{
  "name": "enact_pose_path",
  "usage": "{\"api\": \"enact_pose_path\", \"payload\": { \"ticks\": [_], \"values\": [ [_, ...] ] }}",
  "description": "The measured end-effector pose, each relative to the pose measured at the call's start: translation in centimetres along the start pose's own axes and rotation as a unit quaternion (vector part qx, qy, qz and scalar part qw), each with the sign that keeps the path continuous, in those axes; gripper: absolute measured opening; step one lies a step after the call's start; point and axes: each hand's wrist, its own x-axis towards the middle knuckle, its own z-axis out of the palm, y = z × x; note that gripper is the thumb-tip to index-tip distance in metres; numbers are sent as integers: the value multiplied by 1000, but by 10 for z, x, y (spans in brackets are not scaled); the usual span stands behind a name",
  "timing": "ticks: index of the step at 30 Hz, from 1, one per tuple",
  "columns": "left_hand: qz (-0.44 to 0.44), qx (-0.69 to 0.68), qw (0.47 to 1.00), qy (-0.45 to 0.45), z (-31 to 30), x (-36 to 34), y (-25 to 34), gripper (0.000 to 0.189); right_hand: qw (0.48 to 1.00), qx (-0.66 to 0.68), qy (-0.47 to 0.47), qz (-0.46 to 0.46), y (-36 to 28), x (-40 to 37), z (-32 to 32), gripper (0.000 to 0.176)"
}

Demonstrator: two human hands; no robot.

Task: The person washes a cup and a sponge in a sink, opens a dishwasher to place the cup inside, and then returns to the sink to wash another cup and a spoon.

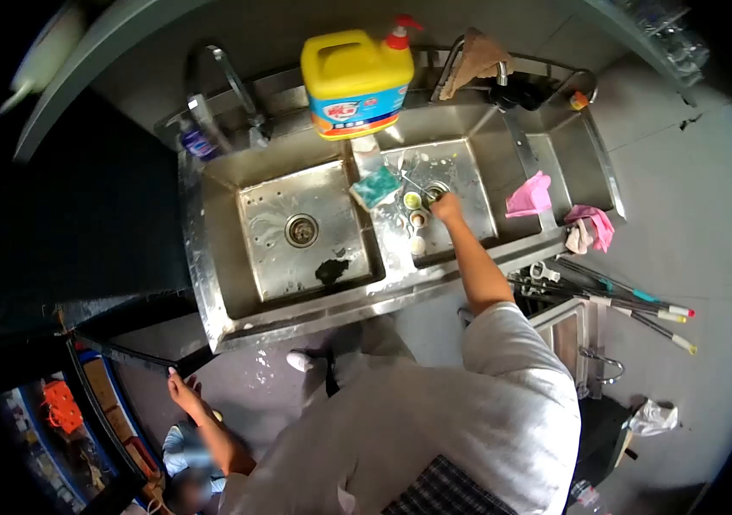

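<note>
A: Head view, any readable text?
B: Yellow jug [356, 81] has a blue-red label, but the print is too small to read.
A: Right hand [447, 208]?
B: In right basin [471, 172], fingers curled beside the small cups [417, 221]. Can't tell the grip. Cups are mouth-up, row runs back-to-front.
A: Left hand [181, 390]?
B: At the dark bar [139, 356]. Can't tell the pose.

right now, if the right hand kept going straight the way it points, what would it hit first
Probably the drain of the right basin, just ahead of the right hand; past it, the basin's back wall. Depth is hard to judge from above.
</note>
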Motion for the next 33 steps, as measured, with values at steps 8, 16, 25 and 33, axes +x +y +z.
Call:
{"api": "enact_pose_path", "payload": {
  "ticks": [8, 16, 25, 33],
  "values": [
    [5, 23, 999, 35, 48, 11, 39, 53, 976, -44, -171, 125, 26, 21, 109, 60],
    [30, 101, 994, -24, 47, 26, 36, 47, 983, -33, -33, 180, 9, 11, 126, 58],
    [297, 453, 840, -26, 21, 34, 52, 50, 993, -10, -38, 109, 2, 17, 88, 68],
    [381, 90, 845, -364, 209, -96, 176, 20, 987, 105, 63, -103, -180, -96, -93, 51]
  ]
}}
